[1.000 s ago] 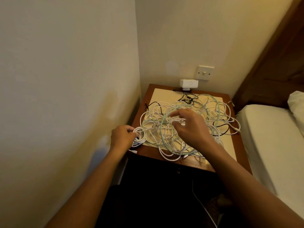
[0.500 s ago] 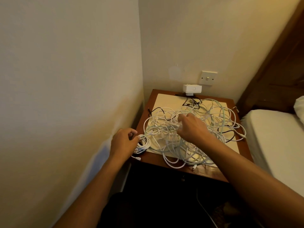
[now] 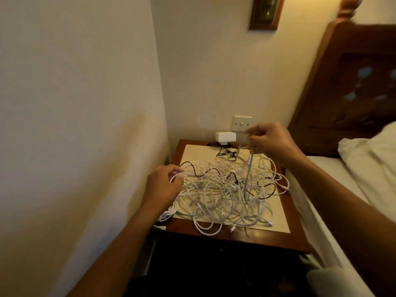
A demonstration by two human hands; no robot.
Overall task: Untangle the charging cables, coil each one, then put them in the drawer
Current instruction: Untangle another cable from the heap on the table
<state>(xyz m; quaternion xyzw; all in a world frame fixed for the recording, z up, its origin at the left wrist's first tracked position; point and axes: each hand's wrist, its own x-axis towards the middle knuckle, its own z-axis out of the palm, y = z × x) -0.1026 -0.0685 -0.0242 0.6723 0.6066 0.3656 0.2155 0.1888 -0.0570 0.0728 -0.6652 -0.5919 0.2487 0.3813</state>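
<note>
This is the untangling step: the right hand [image 3: 270,139] pinches one pale cable [image 3: 250,166] and holds it up over the pile [image 3: 225,189] on the table [image 3: 235,235], so it runs almost straight up and down. The left hand [image 3: 162,188] curls round a white loop [image 3: 177,176] at the pile's edge. Next, pull slowly, I think, to free it

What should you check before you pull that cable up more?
1. Right hand pinches the pale cable: ok.
2. Left hand holds a white strand by the pile's left edge: ok.
3. Pale cable free of the pile: not ok, its lower part runs into the tangle.
4. Everything on the table: not ok, a plug hangs off the front left corner.
5. Drawer open: cannot tell, too dark below.
</note>
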